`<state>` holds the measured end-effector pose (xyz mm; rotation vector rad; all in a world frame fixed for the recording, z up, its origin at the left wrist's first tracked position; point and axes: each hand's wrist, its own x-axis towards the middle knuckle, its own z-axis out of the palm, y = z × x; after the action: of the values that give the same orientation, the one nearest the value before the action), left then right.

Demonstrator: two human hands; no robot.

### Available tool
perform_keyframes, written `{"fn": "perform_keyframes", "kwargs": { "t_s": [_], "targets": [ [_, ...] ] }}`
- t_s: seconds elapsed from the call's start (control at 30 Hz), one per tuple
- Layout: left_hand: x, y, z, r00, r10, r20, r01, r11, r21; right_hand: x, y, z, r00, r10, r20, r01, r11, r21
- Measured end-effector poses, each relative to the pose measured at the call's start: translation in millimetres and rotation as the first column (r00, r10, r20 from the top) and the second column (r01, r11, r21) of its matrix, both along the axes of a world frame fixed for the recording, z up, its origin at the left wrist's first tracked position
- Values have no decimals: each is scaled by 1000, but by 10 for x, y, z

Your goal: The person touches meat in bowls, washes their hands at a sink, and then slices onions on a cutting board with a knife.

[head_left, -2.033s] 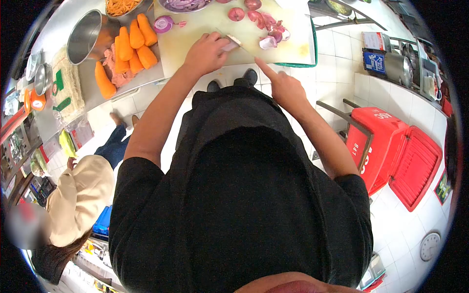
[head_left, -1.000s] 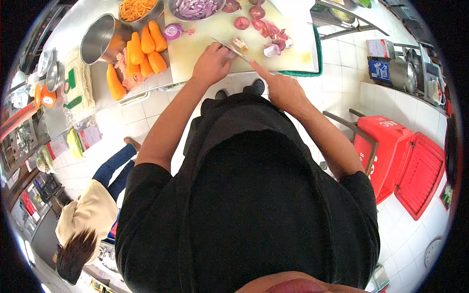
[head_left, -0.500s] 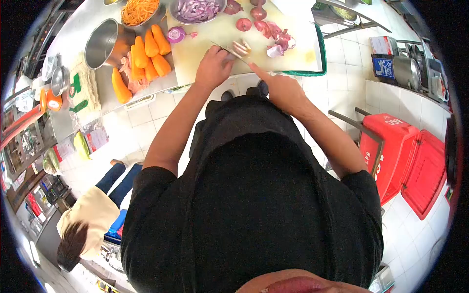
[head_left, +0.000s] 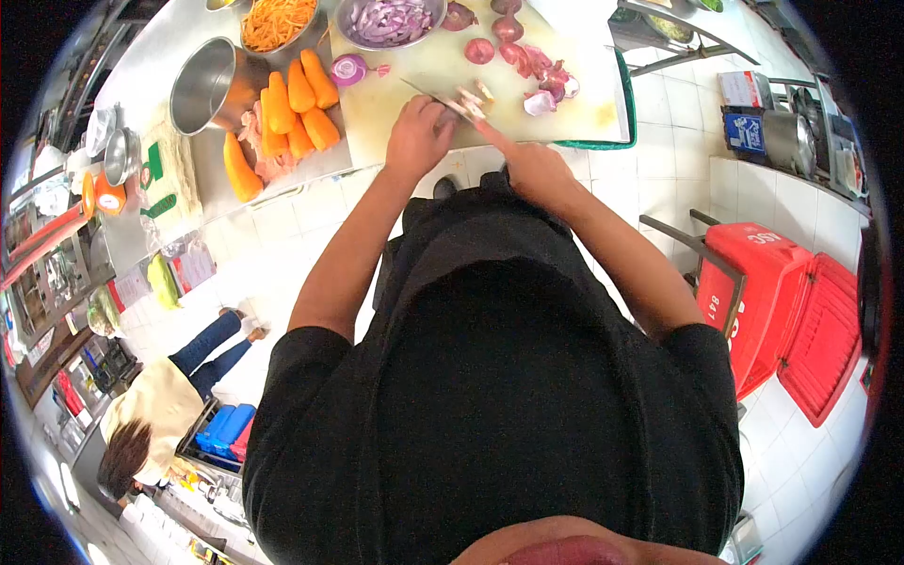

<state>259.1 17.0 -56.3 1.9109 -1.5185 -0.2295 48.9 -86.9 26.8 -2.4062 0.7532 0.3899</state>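
My right hand [head_left: 539, 171] grips a kitchen knife [head_left: 435, 98], index finger stretched along the back of its blade. The blade slants across a pale cutting board [head_left: 584, 118], its tip pointing to the far left. My left hand [head_left: 421, 134] is curled down on the board near the blade's left side; whatever lies under its fingers is hidden. Pale, pinkish cut pieces [head_left: 476, 97] lie just beyond the blade. A halved red onion [head_left: 348, 69] sits farther left, whole red onions [head_left: 479, 51] at the back, and loose onion skins [head_left: 540, 102] to the right.
Peeled carrots [head_left: 281, 104] lie left of the board beside a steel pot [head_left: 205, 89]. Bowls of sliced onion [head_left: 388, 21] and shredded carrot [head_left: 278, 24] stand behind. A red bin [head_left: 744, 301] is at the right. Another person [head_left: 155, 405] is at the lower left.
The view has shifted slightly, moving the table and my hands a little right and down. The cut pieces beyond the blade are spread more apart. The other person's legs have moved.
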Motion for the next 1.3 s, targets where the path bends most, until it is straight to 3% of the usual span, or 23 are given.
{"fn": "perform_keyframes", "kwargs": {
  "t_s": [0.13, 0.2, 0.33, 0.5, 0.63, 0.93, 1.1, 1.2, 1.3],
  "targets": [
    [12, 2, 54, 1000, 16, -7, -16, 999, 30, 97, -59, -108, 1000, 21, 11, -21, 1000, -21],
    [9, -9, 94, 999, 35, -25, -35, 999, 16, 124, -129, 108, 998, 44, -49, -46, 999, -28],
    [-44, 59, 126, 997, 76, -21, -75, 997, 12, 9, -1, 361, 997, 73, -4, -74, 997, -36],
    [29, 63, 26, 999, 47, -14, -47, 999, -17, 3, 45, 321, 995, 70, -71, -71, 997, -24],
    [62, 26, -27, 999, 46, -13, -46, 998, -47, 139, -19, -101, 999, 32, 14, -32, 999, 17],
    [53, 130, 32, 995, 97, -18, -97, 994, -46, 26, 98, 382, 997, 62, -49, -63, 998, -25],
    [76, 132, 31, 996, 74, -53, -79, 991, -110, 79, 146, 272, 997, 39, -69, -36, 999, 34],
    [91, 159, -52, 997, 69, -36, -72, 992, -101, 162, 188, -283, 995, -55, 80, 48, 995, 84],
    [110, 143, -31, 997, 68, -42, -71, 995, -68, 135, 140, -388, 970, -36, 241, 23, 998, 55]
  ]
}}
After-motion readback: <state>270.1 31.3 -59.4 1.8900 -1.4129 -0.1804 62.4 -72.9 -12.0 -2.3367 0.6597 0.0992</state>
